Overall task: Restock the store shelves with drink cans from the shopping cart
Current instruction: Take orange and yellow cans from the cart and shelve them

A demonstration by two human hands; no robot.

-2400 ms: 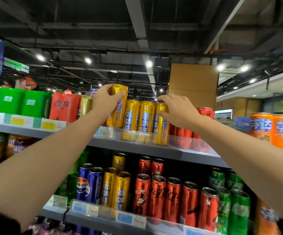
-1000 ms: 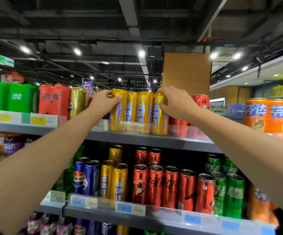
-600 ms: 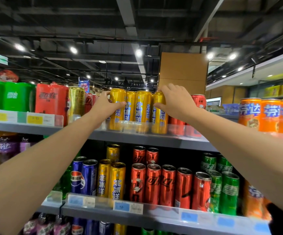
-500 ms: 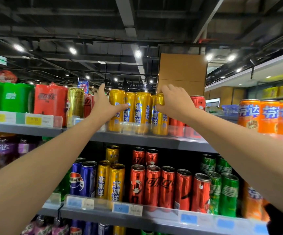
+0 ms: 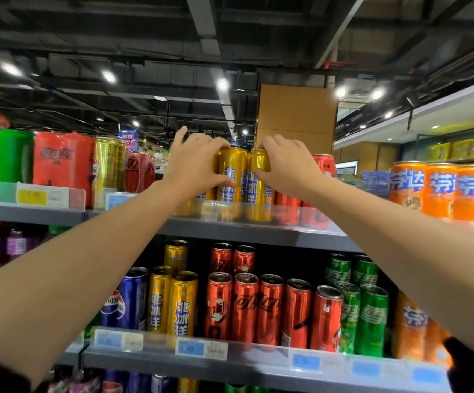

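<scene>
**Both hands on yellow cans, top shelf**

Store aisle, dark open ceiling with spot lights, brown cardboard box [image 5: 296, 117] standing behind the top shelf [image 5: 258, 231]. Both bare arms reach up to a row of tall yellow cans [image 5: 234, 177] standing upright at the front edge of the top shelf, about mid-length.

Left hand [image 5: 193, 165] curls over the left end of the row, thumb across the front of a can, fingers wrapped over its top; one finger sticks up free. Right hand [image 5: 288, 165] grips the rightmost yellow can [image 5: 259, 191], fingers over the rim, thumb on its front. The two hands are close together, one can face showing between them.

Red cans [image 5: 303, 205] stand just right of the yellow row, orange cans [image 5: 440, 191] further right at the shelf's right end. Left of the yellow row: a gold can [image 5: 109, 165], then red packs [image 5: 62, 160] and green packs [image 5: 0, 154] toward the left end, price tags [image 5: 42, 195] on the shelf edge.

Lower shelf [image 5: 252, 364] carries upright blue, yellow, red, green and orange cans in rows, price tags along its front edge. Cart not in view.
</scene>
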